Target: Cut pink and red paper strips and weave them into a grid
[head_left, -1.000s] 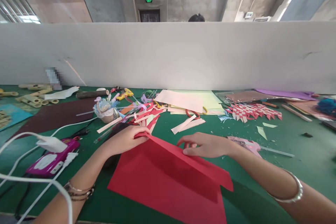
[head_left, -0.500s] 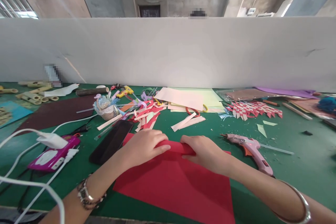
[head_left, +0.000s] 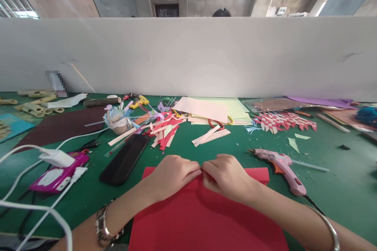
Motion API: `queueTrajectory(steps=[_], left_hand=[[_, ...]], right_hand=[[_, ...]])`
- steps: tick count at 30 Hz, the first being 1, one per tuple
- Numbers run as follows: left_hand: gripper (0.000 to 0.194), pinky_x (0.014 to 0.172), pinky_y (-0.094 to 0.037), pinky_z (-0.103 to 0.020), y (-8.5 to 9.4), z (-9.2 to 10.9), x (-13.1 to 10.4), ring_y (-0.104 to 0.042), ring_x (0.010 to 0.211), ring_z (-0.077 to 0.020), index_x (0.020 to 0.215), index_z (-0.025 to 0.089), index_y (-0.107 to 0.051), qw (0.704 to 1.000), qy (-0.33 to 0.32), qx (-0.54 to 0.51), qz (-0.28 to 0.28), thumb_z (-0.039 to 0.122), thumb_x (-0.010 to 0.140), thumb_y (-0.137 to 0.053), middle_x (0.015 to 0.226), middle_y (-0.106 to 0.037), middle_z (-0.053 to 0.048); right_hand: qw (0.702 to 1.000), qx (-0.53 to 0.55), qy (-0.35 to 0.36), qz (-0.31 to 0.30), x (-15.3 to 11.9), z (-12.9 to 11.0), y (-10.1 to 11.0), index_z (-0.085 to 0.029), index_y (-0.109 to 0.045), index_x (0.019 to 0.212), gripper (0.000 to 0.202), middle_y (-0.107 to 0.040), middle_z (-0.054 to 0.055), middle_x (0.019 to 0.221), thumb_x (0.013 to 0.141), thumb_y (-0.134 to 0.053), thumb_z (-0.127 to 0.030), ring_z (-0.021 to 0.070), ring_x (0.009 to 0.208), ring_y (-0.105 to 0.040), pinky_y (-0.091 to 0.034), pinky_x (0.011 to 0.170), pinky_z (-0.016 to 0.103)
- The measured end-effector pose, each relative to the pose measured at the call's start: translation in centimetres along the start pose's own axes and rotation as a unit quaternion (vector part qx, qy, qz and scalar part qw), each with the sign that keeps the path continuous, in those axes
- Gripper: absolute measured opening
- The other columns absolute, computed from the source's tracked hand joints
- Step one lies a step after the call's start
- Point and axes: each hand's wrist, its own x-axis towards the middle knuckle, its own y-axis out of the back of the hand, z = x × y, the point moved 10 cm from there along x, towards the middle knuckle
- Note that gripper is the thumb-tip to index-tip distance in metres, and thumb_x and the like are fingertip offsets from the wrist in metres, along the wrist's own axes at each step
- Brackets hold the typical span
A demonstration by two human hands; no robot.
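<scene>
A sheet of red paper (head_left: 206,223) lies in front of me on the green table, its far edge curled over toward me. My left hand (head_left: 176,174) is closed on that curled edge, left of the middle. Beside it, almost touching, my right hand (head_left: 225,174) grips the same edge with fingers bent. The rolled edge shows at both outer ends, but the part under my fingers is hidden. To the right of the paper rests a pink hot glue gun (head_left: 284,166) with a glue stick in it. A black phone (head_left: 125,160) lies to the left.
Red and pink paper strips (head_left: 165,129) are heaped beyond the phone. Scissors (head_left: 216,122) lie partly under pale paper sheets (head_left: 203,109). A woven red-and-white paper piece (head_left: 285,121) is at right. A purple power strip (head_left: 60,172) with white cables stands left, and a white partition (head_left: 188,55) closes the back.
My hands have come together at the middle of the edge. The red paper has shifted toward me and to the right, leaving a gap between it and the phone.
</scene>
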Motion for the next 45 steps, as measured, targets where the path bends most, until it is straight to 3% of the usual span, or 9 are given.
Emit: queueTrajectory(steps=[8,13,18,21,28,33,38,42,45], left_hand=[[0.039,0.057,-0.031,-0.023,1.8,-3.5,-2.6,-0.053,0.063,-0.0131,0.072,0.019,-0.057,0.997,0.034,-0.066,-0.002,0.035,0.093,-0.029,0.068,-0.06,0.0],[0.039,0.056,-0.031,-0.024,2.8,-5.7,-3.7,-0.051,0.059,-0.013,0.069,0.02,-0.059,0.996,0.077,-0.054,0.003,0.038,0.091,-0.031,0.064,-0.059,0.001],[0.039,0.06,-0.033,-0.024,2.9,-2.5,-1.8,-0.052,0.059,-0.0124,0.073,0.021,-0.061,0.999,0.014,-0.036,0.0,0.034,0.092,-0.029,0.065,-0.061,0.001],[0.032,0.06,-0.034,-0.025,2.4,-0.2,-0.5,-0.054,0.061,-0.0126,0.077,0.021,-0.06,1.0,-0.027,0.011,0.005,0.031,0.091,-0.033,0.067,-0.062,0.002],[0.025,0.051,-0.031,-0.027,2.5,1.9,0.7,-0.048,0.047,-0.013,0.064,0.017,-0.049,0.971,-0.099,0.175,0.131,0.015,0.083,-0.034,0.051,-0.052,0.001],[0.023,0.053,-0.029,-0.025,3.8,-3.3,-1.0,-0.041,0.045,-0.011,0.06,0.019,-0.051,0.968,-0.051,0.195,0.153,0.01,0.074,-0.035,0.049,-0.05,0.002],[0.025,0.052,-0.03,-0.025,5.7,-10.5,-3.8,-0.042,0.049,-0.0129,0.058,0.019,-0.049,0.972,0.109,0.131,0.163,0.021,0.077,-0.033,0.049,-0.046,0.001],[0.03,0.065,-0.041,-0.025,5.7,-13.6,-5.0,-0.054,0.071,-0.0158,0.081,0.018,-0.053,0.942,0.207,-0.151,0.218,0.036,0.084,-0.029,0.074,-0.059,-0.003],[0.046,0.075,-0.046,-0.032,3.0,-13.5,-4.3,-0.059,0.084,-0.0205,0.102,0.018,-0.053,0.892,0.217,-0.363,0.156,0.052,0.083,-0.028,0.09,-0.064,-0.006]], right_hand=[[0.996,-0.068,-0.021,0.056,-3.9,4.3,3.0,-0.019,-0.042,0.054,0.022,-0.038,-0.004,0.041,0.07,-0.037,-0.006,0.0095,0.041,-0.026,-0.02,0.047,0.023],[0.981,-0.091,-0.139,0.103,-7.3,8.5,6.4,-0.021,-0.048,0.063,0.018,-0.046,-0.002,0.047,0.078,-0.04,-0.013,0.0119,0.045,-0.04,-0.028,0.049,0.024],[0.998,-0.007,-0.058,0.033,-3.4,3.5,5.7,-0.019,-0.054,0.092,0.017,-0.062,0.008,0.084,0.084,-0.042,-0.029,0.0193,0.075,-0.056,-0.038,0.064,0.029],[0.997,-0.018,-0.012,-0.074,-1.2,0.8,2.6,-0.02,-0.055,0.075,0.025,-0.059,0.002,0.062,0.09,-0.035,-0.022,0.015,0.056,-0.052,-0.031,0.054,0.027],[0.992,-0.041,-0.06,-0.099,-0.4,2.1,1.3,-0.019,-0.054,0.074,0.03,-0.056,0.001,0.055,0.092,-0.03,-0.024,0.0144,0.05,-0.049,-0.024,0.048,0.026],[0.981,0.059,-0.137,-0.125,-1.9,4.6,1.8,-0.021,-0.052,0.075,0.033,-0.057,0.001,0.059,0.092,-0.026,-0.029,0.0137,0.05,-0.05,-0.028,0.048,0.024],[0.97,0.136,-0.166,-0.115,-2.9,5.8,2.2,-0.022,-0.047,0.07,0.031,-0.055,-0.001,0.061,0.092,-0.026,-0.032,0.0128,0.051,-0.048,-0.031,0.05,0.023],[0.962,0.178,-0.182,-0.099,-2.9,6.5,2.1,-0.022,-0.047,0.072,0.029,-0.055,-0.002,0.064,0.091,-0.027,-0.032,0.0115,0.054,-0.047,-0.034,0.052,0.022],[0.957,0.2,-0.195,-0.074,-2.5,7.0,1.9,-0.021,-0.046,0.073,0.03,-0.055,-0.001,0.065,0.091,-0.026,-0.033,0.0114,0.055,-0.047,-0.034,0.053,0.022]])
